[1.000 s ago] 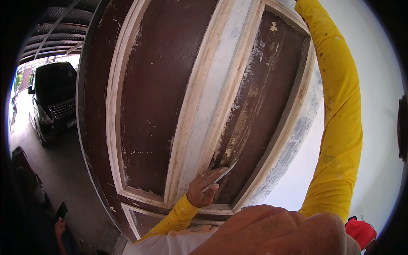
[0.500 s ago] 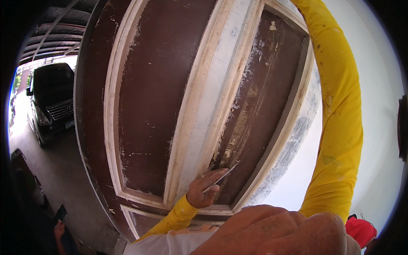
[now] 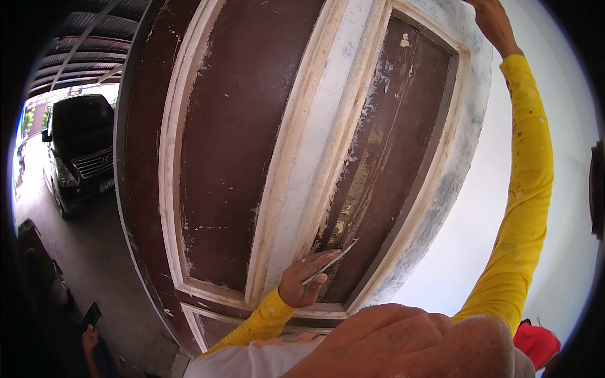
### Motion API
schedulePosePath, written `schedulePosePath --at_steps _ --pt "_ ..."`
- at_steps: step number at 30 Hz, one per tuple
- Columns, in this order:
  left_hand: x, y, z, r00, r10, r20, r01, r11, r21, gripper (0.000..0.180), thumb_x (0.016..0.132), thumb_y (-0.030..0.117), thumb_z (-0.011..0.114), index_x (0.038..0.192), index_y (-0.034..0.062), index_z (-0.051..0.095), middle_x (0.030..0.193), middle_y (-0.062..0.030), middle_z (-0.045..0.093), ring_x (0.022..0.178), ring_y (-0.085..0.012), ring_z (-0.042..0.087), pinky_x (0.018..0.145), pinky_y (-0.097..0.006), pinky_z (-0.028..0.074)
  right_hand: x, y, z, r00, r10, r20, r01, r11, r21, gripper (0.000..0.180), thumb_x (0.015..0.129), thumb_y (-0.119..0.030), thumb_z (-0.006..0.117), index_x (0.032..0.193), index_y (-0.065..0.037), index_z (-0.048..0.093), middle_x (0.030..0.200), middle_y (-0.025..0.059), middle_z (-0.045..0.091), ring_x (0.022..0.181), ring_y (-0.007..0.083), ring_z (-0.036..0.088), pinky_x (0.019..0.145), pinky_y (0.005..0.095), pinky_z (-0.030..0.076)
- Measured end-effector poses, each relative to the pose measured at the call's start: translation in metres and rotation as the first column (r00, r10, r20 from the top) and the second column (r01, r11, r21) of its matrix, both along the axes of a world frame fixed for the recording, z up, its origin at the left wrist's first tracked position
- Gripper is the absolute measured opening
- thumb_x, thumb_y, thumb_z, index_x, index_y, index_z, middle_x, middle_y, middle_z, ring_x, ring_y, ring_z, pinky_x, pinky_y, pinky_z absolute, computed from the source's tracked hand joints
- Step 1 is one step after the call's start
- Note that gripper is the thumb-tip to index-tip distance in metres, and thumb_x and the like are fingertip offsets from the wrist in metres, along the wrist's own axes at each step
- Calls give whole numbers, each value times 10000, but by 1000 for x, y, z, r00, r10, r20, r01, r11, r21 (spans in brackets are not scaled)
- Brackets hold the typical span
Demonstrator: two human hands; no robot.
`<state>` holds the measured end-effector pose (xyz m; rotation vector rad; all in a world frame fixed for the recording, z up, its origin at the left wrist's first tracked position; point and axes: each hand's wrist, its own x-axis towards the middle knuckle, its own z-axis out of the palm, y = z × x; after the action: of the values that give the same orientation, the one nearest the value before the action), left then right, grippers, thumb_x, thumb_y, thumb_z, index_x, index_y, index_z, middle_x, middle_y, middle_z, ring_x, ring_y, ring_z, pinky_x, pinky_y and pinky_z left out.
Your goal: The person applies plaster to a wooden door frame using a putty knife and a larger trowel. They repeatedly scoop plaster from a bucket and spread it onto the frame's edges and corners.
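A brown panelled door (image 3: 239,138) with pale, stripped mouldings fills the middle of the view. My left hand (image 3: 301,278) is closed round a thin, flat, light-coloured tool (image 3: 337,257), seen nearly edge-on, in front of the lower end of the right panel (image 3: 403,145). That panel carries scuffed, tan patches where the brown coat is worn. At the upper right my right hand (image 3: 493,25) is raised by the door's whitish, grey-smeared border (image 3: 472,120). The picture's top edge cuts off its fingers, so what they hold or touch is hidden.
A white wall (image 3: 561,176) runs along the right. Left of the door, a black van (image 3: 82,151) stands on the concrete floor (image 3: 94,252) under a metal roof (image 3: 85,47). At lower left another person's hand (image 3: 90,338) holds a phone (image 3: 92,314). Something red (image 3: 535,343) shows at lower right.
My right arm has swung outward and to the right, bringing the hand into view at the top and uncovering more of the door's border. My left hand stays nearly still with the tool.
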<state>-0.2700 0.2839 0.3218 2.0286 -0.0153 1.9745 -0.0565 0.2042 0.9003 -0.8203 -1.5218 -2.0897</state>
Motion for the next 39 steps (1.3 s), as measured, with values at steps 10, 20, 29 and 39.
schedulePosePath --at_steps 10,20,29,39 --pt "-1 0 -2 1000 18 25 -17 999 -38 414 1039 263 529 1334 -21 593 1270 -218 655 1148 -345 662 972 -384 519 -45 71 10 993 0 120 -11 996 92 438 750 70 502 1088 -85 733 1180 101 697 1070 328 638 947 437 489" --pt "3 2 -3 1000 -8 30 9 999 -44 438 1039 307 528 1332 -12 598 1260 -202 664 1142 -340 663 978 -374 512 -10 11 33 975 94 202 -89 996 -31 557 749 104 466 1152 -166 741 1109 135 729 955 342 664 897 448 523" --pt "4 -3 -1 998 21 54 -18 998 -56 475 1040 340 529 1315 -40 599 1246 -234 662 1143 -338 664 973 -372 513 -111 60 47 999 -17 43 16 1000 17 436 812 30 484 1122 -137 742 1084 183 716 964 357 684 840 462 547" --pt "3 0 -5 999 29 35 -26 997 -68 471 1038 334 531 1299 -51 608 1232 -224 674 1117 -321 680 952 -364 525 12 1 0 987 -158 33 162 975 -152 471 803 89 465 1141 -111 726 1246 84 689 1134 295 636 971 420 496"
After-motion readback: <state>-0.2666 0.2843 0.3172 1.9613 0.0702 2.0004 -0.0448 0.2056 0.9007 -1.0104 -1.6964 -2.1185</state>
